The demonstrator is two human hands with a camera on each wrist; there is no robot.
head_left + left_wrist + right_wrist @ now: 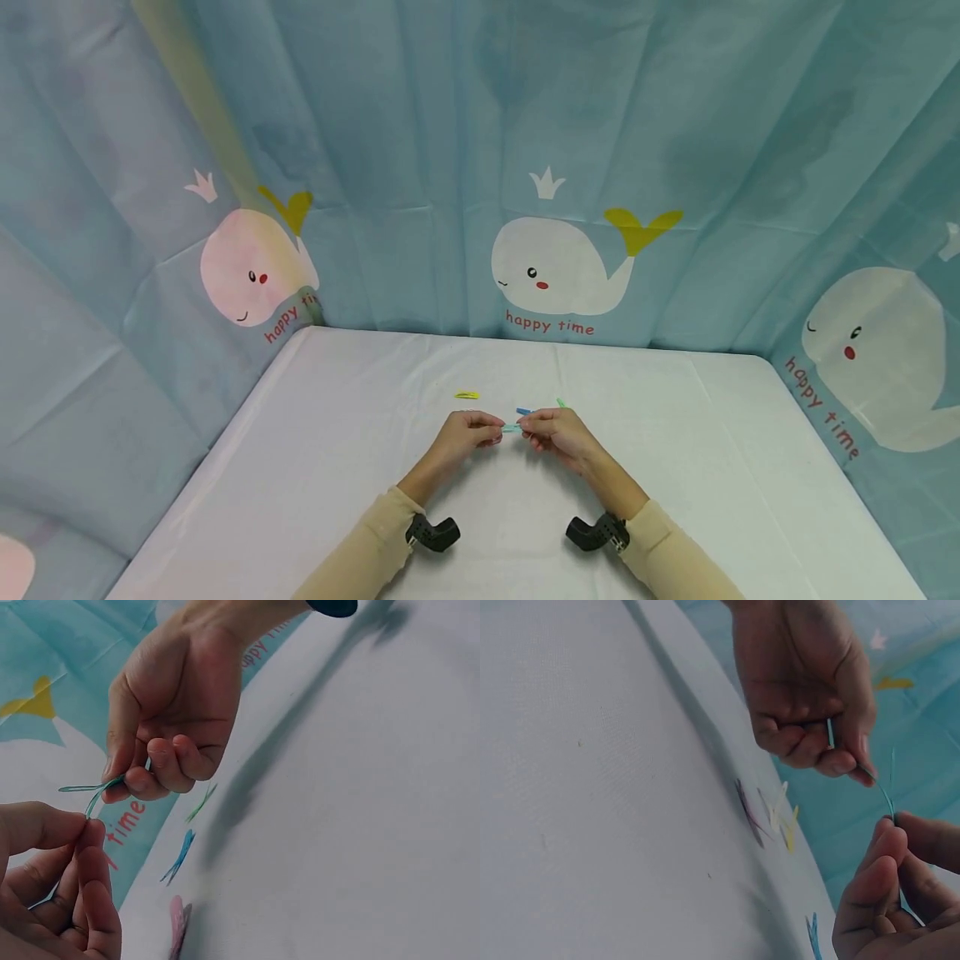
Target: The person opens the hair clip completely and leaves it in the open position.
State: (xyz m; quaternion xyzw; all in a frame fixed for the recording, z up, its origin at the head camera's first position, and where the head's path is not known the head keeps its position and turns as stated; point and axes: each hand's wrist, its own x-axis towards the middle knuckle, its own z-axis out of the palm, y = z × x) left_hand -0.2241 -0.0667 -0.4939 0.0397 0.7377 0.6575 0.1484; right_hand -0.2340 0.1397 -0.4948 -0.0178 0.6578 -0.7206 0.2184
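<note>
A teal snap hair clip (511,428) is held just above the white table, between the two hands. My left hand (467,437) pinches one end of it between thumb and fingertips. The other end is pinched by my right hand (561,435). In the left wrist view the clip (94,799) stands sprung apart, with one thin arm sticking out to the side. The right wrist view also has the teal clip (887,797) spanning both sets of fingertips, which hide its ends.
Beyond the hands lie a yellow clip (467,395), a blue clip (523,411) and a green clip (562,403). Also on the table are a pink clip (177,924), a purple clip (748,813) and a white clip (777,810). A whale-print curtain (420,167) surrounds the table.
</note>
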